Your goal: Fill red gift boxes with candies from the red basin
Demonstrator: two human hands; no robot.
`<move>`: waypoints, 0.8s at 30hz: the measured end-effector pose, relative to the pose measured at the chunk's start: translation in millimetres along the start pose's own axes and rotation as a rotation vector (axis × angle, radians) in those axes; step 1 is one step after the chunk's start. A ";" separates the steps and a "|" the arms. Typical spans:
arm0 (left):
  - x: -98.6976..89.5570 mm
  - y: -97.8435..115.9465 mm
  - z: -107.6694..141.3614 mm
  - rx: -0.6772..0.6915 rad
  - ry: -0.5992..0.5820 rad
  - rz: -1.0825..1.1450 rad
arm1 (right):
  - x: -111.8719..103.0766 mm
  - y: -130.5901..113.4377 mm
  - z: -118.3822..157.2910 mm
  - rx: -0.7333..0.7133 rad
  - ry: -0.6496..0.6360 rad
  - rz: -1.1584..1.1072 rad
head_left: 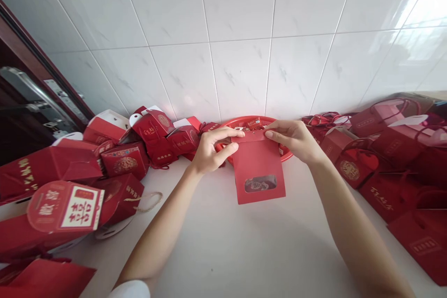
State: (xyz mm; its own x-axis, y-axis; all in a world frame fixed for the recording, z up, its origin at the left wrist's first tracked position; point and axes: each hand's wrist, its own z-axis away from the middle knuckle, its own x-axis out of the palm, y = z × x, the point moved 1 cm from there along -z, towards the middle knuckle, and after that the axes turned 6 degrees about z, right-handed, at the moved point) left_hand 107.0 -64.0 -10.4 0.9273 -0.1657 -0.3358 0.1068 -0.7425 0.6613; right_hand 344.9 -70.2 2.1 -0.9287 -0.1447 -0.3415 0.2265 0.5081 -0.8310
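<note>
A flat red paper bag [259, 163] with an oval window near its lower edge hangs between my hands above the white surface. My left hand [213, 150] pinches its upper left corner, thumb below and fingers on top. At the upper right corner my right hand [291, 138] grips the folded top edge between thumb and fingers. Behind the bag, partly hidden by it, stands a red plastic basket [240, 121] holding small red wrapped items.
Many red gift boxes [125, 160] and bags are piled on the left. More red bags [387, 195] line the right side. A tiled wall [240, 74] rises behind the white table [223, 251]. A door with a metal handle [31, 88] is at the far left.
</note>
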 end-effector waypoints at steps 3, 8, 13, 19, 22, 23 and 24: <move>-0.2 -0.6 -0.5 -0.099 0.011 0.081 | -1.9 0.0 -0.1 -0.005 0.019 -0.011; 3.2 3.7 -4.4 -0.222 -0.008 0.126 | -1.8 -0.3 0.0 -0.026 0.042 -0.095; 4.3 11.3 -5.3 -0.138 0.098 0.088 | -1.9 -3.1 2.0 -0.021 0.018 -0.191; 3.0 14.3 -3.8 -0.051 0.190 0.031 | -3.5 -5.6 3.5 -0.056 -0.041 -0.247; 3.1 14.4 -4.0 -0.004 0.147 0.069 | -4.9 -3.2 2.2 -0.082 -0.040 -0.300; 3.2 14.4 -4.1 0.009 0.132 0.081 | -5.4 -2.3 1.8 -0.089 -0.044 -0.311; 3.3 14.4 -4.1 0.021 0.122 0.089 | -5.8 -1.4 1.5 -0.095 -0.048 -0.318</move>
State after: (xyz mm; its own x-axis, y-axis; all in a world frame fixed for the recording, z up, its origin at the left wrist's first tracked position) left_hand 113.1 -72.5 0.7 0.9695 -0.1529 -0.1917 0.0156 -0.7418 0.6705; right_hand 350.5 -71.3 4.5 -0.9328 -0.3480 -0.0937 -0.1034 0.5075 -0.8555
